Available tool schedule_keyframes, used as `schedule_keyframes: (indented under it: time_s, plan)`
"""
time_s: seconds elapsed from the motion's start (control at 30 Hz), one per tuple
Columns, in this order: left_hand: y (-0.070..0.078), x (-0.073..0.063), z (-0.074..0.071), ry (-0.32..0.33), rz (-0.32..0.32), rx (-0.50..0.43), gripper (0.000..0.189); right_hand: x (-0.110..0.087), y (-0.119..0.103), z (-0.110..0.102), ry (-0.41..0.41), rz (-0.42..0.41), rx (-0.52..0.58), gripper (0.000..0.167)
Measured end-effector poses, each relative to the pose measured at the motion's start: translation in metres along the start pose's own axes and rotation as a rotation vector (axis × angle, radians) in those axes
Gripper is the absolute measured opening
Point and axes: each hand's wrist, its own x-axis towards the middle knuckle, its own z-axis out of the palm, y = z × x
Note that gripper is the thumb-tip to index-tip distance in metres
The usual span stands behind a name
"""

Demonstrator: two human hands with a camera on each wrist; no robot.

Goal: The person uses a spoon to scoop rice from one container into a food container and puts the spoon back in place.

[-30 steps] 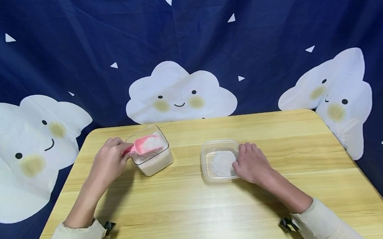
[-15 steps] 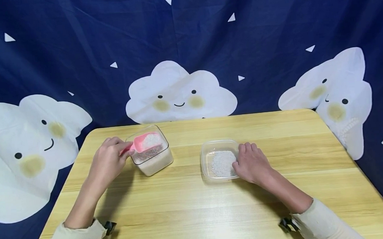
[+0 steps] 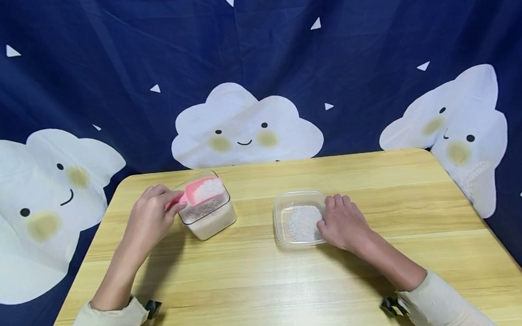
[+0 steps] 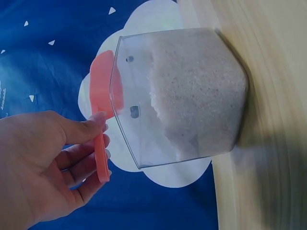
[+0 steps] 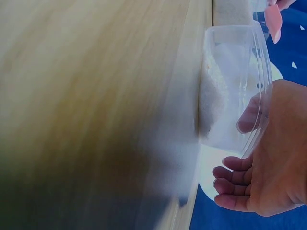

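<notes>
My left hand [image 3: 148, 217] pinches the handle of a pink scoop [image 3: 191, 192] between thumb and fingers. White, grainy material fills part of the scoop's bowl. In the left wrist view, the scoop [image 4: 100, 84] is at the mouth of a clear square canister [image 4: 201, 91], which holds much of the same grainy material. At the middle of the table, a shallow clear plastic container [image 3: 297, 193] holds a smaller heap of white grains [image 3: 304, 223]. My right hand [image 3: 346, 226] grips its right rim, thumb inside and fingers outside, as the right wrist view shows.
Both containers stand on a light wooden table [image 3: 260, 284], with a gap between them. Behind its far edge hangs a dark blue curtain [image 3: 275, 41] printed with smiling clouds and small white triangles.
My left hand has lifted the loaded scoop slightly up and to the right over the canister's mouth. My right hand and the shallow container have stayed in place.
</notes>
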Motion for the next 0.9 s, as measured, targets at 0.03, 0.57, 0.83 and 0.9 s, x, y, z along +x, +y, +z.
schedule_keyframes:
  time_s: [0.03, 0.57, 0.83, 0.9]
  plan:
    - [0.001, 0.001, 0.000, -0.001, 0.000, -0.001, 0.020, 0.000, 0.000, 0.000, 0.001, 0.000, 0.001, 0.034]
    - [0.015, 0.013, 0.007, -0.004, 0.021, -0.044, 0.020, 0.000, 0.001, 0.000, -0.003, 0.005, -0.001, 0.035]
    - [0.025, 0.019, 0.009, -0.003, 0.023, -0.063, 0.020, 0.001, 0.001, 0.001, -0.005, 0.000, -0.006, 0.032]
    - [0.027, 0.021, 0.010, -0.010, 0.023, -0.068, 0.021, 0.001, 0.001, 0.001, -0.003, 0.000, -0.004, 0.031]
